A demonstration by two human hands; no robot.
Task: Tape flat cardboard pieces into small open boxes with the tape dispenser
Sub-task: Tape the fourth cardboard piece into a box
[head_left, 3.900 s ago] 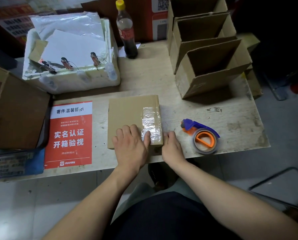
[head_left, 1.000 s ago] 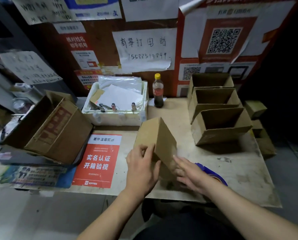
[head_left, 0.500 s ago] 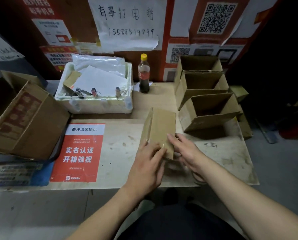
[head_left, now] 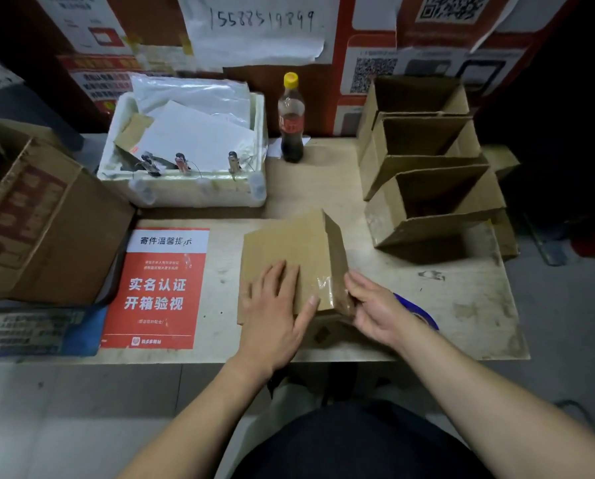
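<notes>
At the near edge of the desk (head_left: pixel 462 305), pressed the left hand (head_left: pixel 275 312) flat on the broad upper panel of the box (head_left: pixel 285 243), fingers straight and spread, gripping nothing. Curled the right hand (head_left: pixel 375 309) round the near right corner, thumb on the narrow side panel beside the shiny tape (head_left: pixel 327 288), fingers tucked underneath.

Half a second before, held the box steeply on edge between both hands; now laid it over, broad panel up, side panel sloping down to the right. Some seconds back, kept it as a flat taped sheet on the desk; since then lifted it and opened it out.

Judged the seam done and the shaping under way. Probably still needed the bottom closed and taped, though could not see the bottom flaps from above.

Left the dispenser (head_left: pixel 417 312) on the desk just behind the right hand, mostly hidden by it, only a blue arc showing, within easy reach for the next strip.

Farther out, saw three finished boxes (head_left: pixel 434 202) nested at the right rear, a bottle (head_left: pixel 291 119) at the back, a foam tray (head_left: pixel 192 191) of papers left of it, a red notice (head_left: pixel 161 288) flat on the desk, and a large carton (head_left: pixel 40 229) at far left.
</notes>
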